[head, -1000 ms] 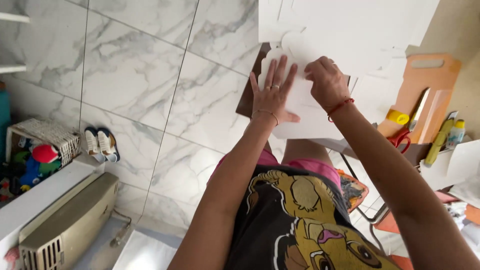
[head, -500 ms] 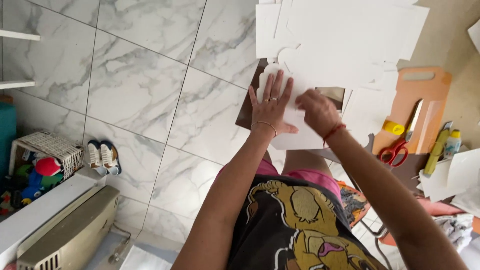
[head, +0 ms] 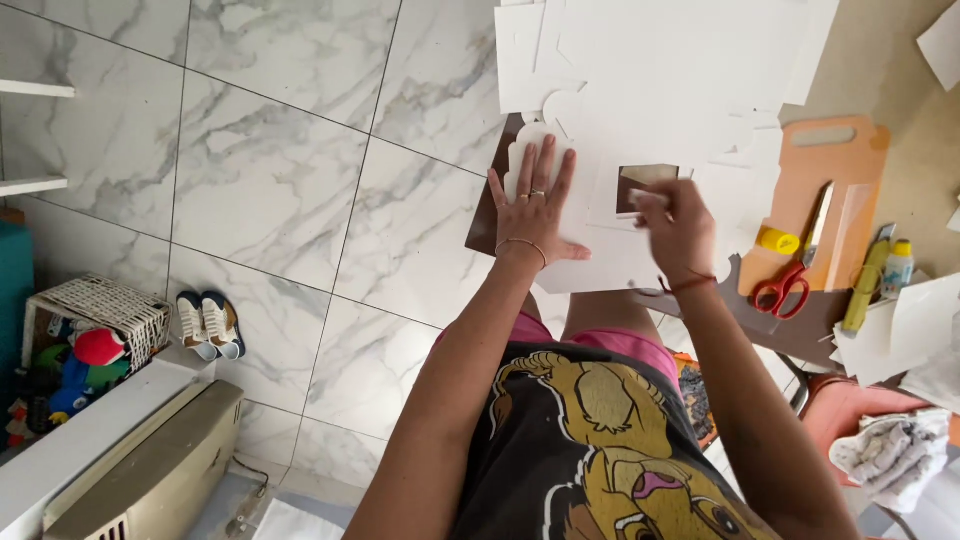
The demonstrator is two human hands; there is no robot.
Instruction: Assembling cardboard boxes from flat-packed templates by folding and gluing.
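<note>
From here: left hand (head: 535,205) lies spread flat on the white card sheet (head: 600,250); right hand (head: 680,225) is blurred, curled at the square window (head: 645,183), grip I cannot tell. Window already cut. Beyond, red scissors (head: 783,290) lie idle and more white sheets (head: 680,60) remain.

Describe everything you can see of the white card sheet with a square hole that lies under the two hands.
The white card sheet with a square hole lies flat on a dark brown board, among other white cut pieces. It looks like thin, matt card. Its upper left edge is cut in rounded scallops. The square window shows the brown beneath. The left hand presses flat on its left part, fingers spread. The right hand, blurred, touches it at the window's lower right corner.
</note>
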